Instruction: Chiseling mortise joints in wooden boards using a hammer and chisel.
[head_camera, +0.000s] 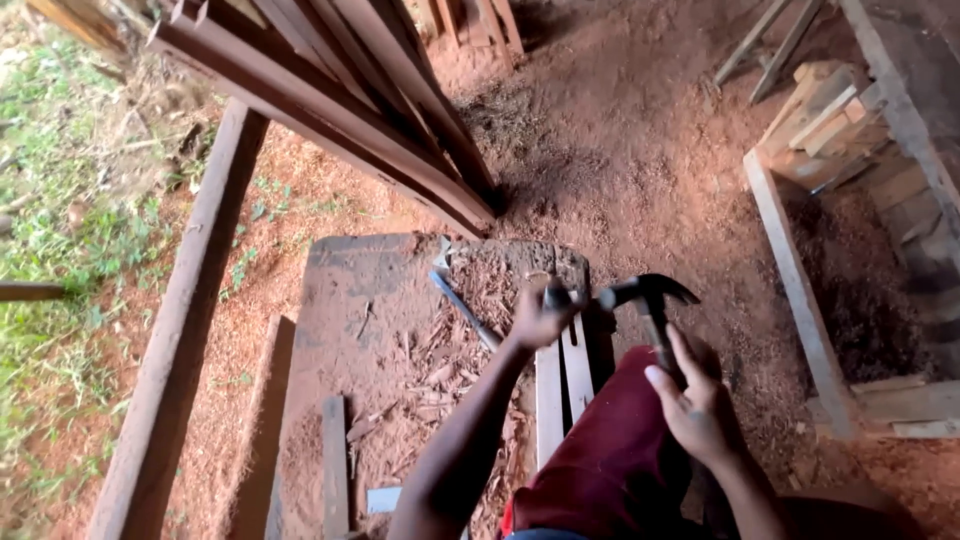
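Judging by the pose, nailing is underway: the left hand (540, 318) pinches a small dark piece on the pale slats (563, 375), the right hand (700, 410) grips the claw hammer (648, 300), needing a square blow.

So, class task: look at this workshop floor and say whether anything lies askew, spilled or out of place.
Wood chips and shavings lie scattered over the flat board beside the left hand. A metal tool lies slantwise among them. The right hand holds a claw hammer. Offcuts are piled unevenly at upper right.
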